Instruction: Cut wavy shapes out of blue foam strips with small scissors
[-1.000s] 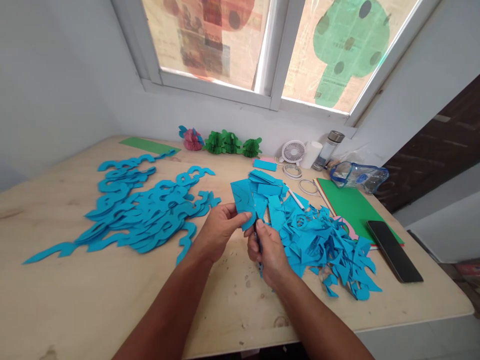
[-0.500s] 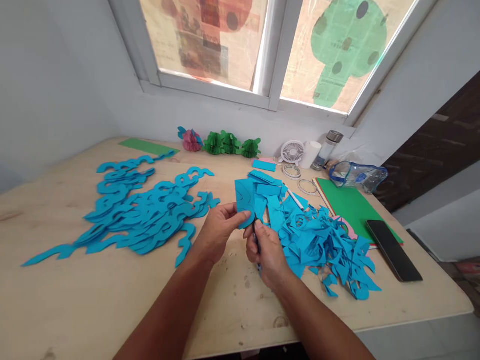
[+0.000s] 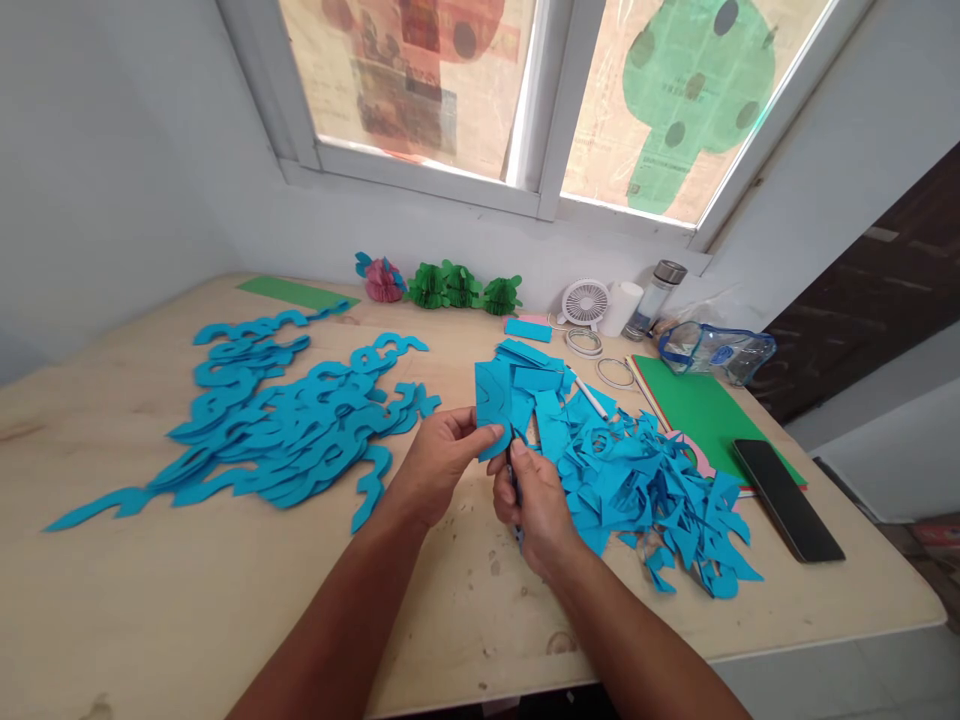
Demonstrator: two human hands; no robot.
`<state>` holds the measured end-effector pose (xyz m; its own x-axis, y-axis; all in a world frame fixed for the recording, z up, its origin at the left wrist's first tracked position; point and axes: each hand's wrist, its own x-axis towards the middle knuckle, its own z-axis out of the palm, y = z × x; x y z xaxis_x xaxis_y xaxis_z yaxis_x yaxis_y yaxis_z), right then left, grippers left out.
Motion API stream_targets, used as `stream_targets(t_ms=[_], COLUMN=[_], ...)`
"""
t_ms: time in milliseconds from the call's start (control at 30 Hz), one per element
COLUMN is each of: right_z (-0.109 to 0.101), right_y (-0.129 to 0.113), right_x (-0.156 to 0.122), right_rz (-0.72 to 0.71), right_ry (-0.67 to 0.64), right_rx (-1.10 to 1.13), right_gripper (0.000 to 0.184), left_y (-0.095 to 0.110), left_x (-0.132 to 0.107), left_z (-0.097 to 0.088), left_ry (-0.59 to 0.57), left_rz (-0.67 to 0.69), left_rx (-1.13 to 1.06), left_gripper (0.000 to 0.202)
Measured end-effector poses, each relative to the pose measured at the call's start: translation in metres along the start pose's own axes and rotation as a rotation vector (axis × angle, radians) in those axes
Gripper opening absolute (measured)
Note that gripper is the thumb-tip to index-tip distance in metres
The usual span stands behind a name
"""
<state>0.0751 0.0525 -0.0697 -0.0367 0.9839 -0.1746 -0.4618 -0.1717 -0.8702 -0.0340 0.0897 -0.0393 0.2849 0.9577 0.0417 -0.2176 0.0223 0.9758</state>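
Between the thumb and fingers of my left hand [image 3: 442, 455] is a piece of blue paper [image 3: 491, 390] with a curved line drawn on it. My right hand [image 3: 536, 495] is closed round dark-handled scissors [image 3: 516, 480], whose blades are at the paper's lower right edge. How far the blades are apart cannot be made out. On the left lie many wavy blue paper cut-outs [image 3: 300, 420], overlapping in a heap. Close by my right hand is a pile of blue paper scraps [image 3: 630, 470], with folded blue paper [image 3: 532, 360] behind it.
A white pen [image 3: 589, 393] lies by the scraps. Further right are green paper sheets [image 3: 697, 410] and a black phone [image 3: 787, 500]. Along the wall stand green paper figures [image 3: 457, 287], a small fan [image 3: 585, 303], a glass bottle [image 3: 655, 300] and a clear pouch [image 3: 720, 352].
The blue paper has shifted slightly right and down, along with my left fingers. My right hand stays in nearly the same place, closed on the scissors.
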Motion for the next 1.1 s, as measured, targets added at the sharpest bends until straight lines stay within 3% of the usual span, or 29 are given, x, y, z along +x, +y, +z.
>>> stream_targets(t_ms=[1100], right_z=[-0.0012], right_y=[-0.0011], right_x=[0.0006], right_rz=[-0.017], right_ry=[0.005], right_rx=[-0.027], right_gripper=[0.047], left_y=[0.0029], left_x=[-0.0008], left_z=[0.0041], left_ry=[0.019], left_rz=[-0.01], left_rx=[0.023], left_gripper=[0.021])
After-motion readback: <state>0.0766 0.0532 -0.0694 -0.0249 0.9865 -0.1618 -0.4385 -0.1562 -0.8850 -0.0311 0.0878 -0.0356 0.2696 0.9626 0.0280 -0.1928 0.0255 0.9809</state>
